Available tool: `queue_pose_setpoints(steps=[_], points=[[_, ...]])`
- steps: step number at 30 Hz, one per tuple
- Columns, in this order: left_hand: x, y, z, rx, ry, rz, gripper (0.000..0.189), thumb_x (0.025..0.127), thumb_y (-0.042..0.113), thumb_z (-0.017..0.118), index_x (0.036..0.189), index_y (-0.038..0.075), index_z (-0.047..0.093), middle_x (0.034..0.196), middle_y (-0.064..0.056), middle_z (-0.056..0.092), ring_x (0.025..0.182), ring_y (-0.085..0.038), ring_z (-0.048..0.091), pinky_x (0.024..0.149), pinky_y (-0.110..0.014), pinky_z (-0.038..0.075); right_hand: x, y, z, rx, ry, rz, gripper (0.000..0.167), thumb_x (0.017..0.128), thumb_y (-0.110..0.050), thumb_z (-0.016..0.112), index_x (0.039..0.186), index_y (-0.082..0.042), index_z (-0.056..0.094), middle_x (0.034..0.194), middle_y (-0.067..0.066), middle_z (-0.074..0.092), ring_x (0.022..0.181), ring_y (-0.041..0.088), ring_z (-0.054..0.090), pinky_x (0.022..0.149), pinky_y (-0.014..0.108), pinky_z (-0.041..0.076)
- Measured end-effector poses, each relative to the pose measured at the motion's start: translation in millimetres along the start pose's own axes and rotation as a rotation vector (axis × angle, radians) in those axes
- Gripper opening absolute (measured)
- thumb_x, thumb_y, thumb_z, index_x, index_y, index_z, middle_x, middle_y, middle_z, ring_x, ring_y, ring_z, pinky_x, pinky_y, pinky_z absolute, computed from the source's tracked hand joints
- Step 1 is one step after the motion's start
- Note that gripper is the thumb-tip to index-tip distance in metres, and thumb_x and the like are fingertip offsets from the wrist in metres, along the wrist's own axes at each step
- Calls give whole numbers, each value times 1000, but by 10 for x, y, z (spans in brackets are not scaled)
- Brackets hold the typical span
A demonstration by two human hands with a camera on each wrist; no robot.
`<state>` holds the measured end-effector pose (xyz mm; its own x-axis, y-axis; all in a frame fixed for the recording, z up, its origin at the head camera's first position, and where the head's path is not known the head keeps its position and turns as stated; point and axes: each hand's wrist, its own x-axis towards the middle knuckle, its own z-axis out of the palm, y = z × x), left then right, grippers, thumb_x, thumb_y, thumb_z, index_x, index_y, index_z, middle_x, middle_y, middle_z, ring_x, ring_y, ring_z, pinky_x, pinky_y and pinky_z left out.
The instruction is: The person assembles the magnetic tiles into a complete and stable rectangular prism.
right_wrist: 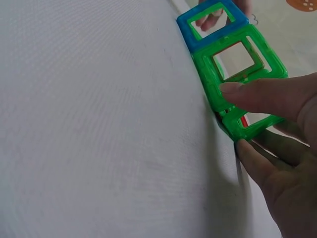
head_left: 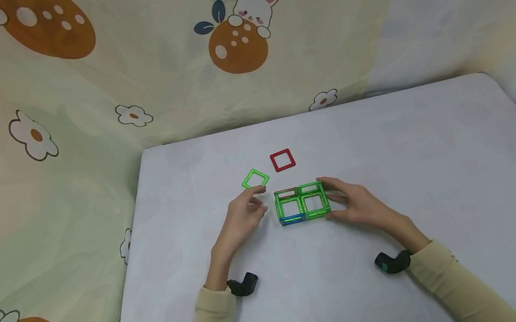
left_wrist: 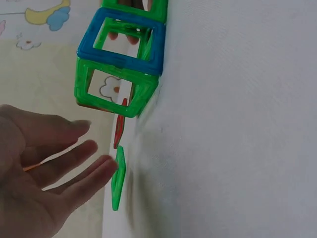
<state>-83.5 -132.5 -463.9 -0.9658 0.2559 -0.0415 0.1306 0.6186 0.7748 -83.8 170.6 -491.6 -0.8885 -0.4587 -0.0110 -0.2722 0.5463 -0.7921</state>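
A block built of square magnetic tiles (head_left: 302, 202), mostly green with a blue tile (left_wrist: 119, 60) on its near left side, sits on the table. At its right end, my right hand (head_left: 358, 201) grips it, the thumb on the near side and fingers at the far side and end. My left hand (head_left: 242, 217) is left of the block and apart from it, fingers loosely bent with nothing between them. Its fingertips overlap the near edge of a loose green square tile (head_left: 261, 173) in the head view.
A loose red square tile (head_left: 286, 168) lies flat behind the block. The white table (head_left: 415, 158) ends at a patterned cloth (head_left: 163, 74) behind and to the left. A dark wrist camera (head_left: 244, 285) hangs at the left wrist and another camera (head_left: 393, 262) at the right.
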Motion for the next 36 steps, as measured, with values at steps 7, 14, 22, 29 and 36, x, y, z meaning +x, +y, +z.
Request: queue_pose_setpoints(steps=[7, 14, 22, 29, 36], points=[[228, 11, 1, 167, 169, -28, 43, 93, 4, 73, 135, 1, 63, 133, -16, 65, 120, -31, 61, 98, -44, 53, 1, 9, 2, 6, -2, 17, 86, 81, 1, 83, 155, -4, 39, 156, 24, 45, 131, 40, 60, 104, 47, 50], [417, -48, 51, 318, 165, -91, 51, 95, 16, 75, 140, -1, 59, 140, -18, 62, 128, -31, 55, 105, -41, 50, -17, 6, 17, 19, 0, 30, 86, 82, 2, 82, 155, -4, 38, 157, 24, 44, 131, 40, 60, 104, 45, 50], [508, -89, 113, 354, 125, -93, 56, 94, 21, 77, 142, 0, 57, 147, -21, 56, 135, -36, 49, 110, -46, 47, -29, -3, 38, 27, 5, 38, 87, 82, 3, 82, 156, -4, 37, 157, 24, 44, 131, 40, 59, 104, 44, 50], [511, -94, 125, 387, 121, -58, 46, 94, 11, 75, 136, -4, 61, 142, -21, 60, 131, -35, 52, 111, -45, 46, -28, -12, 52, 17, 14, 36, 86, 81, 2, 83, 155, -3, 38, 156, 24, 46, 131, 39, 60, 104, 44, 50], [500, -82, 118, 411, 109, -68, 42, 93, 9, 75, 130, -6, 64, 140, -22, 60, 130, -35, 53, 110, -44, 46, -28, -13, 50, 14, 13, 43, 86, 81, 2, 82, 155, -4, 38, 156, 25, 45, 132, 40, 59, 104, 44, 50]])
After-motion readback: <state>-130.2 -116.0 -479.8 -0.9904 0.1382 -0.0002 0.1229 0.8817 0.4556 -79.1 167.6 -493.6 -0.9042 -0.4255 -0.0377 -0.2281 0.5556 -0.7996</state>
